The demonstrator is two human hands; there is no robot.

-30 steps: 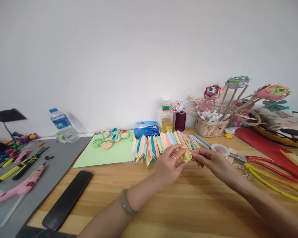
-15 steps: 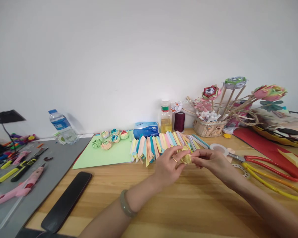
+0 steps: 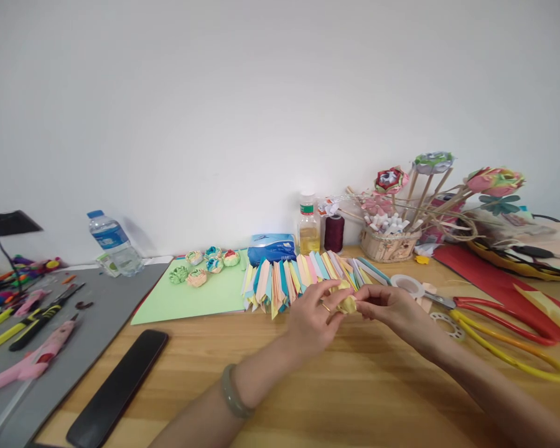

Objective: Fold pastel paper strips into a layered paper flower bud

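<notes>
A small yellow folded paper flower (image 3: 348, 304) is held between my two hands above the wooden table. My left hand (image 3: 313, 314), with a ring on one finger, has its fingers closed around the flower's left side. From the right, my right hand (image 3: 392, 308) pinches the flower's edge between thumb and fingertips. Part of the flower is hidden by the fingers. Just behind the hands lies a row of folded paper strips (image 3: 280, 283) in several colours. Several finished paper flowers (image 3: 196, 277) rest on a light green sheet (image 3: 168, 308) to the left.
Scissors (image 3: 504, 317) with red and yellow handles lie on the right beside a tape roll (image 3: 407, 285). A black phone-like slab (image 3: 119, 389) lies front left. Behind stand a bottle of yellow liquid (image 3: 308, 227), a thread spool (image 3: 334, 233) and a flower basket (image 3: 389, 246). A pink glue gun (image 3: 37, 361) is far left.
The view has shifted slightly. Both hands stay on the yellow paper flower, with their fingers only slightly moved and a little more of its folded edge showing.
</notes>
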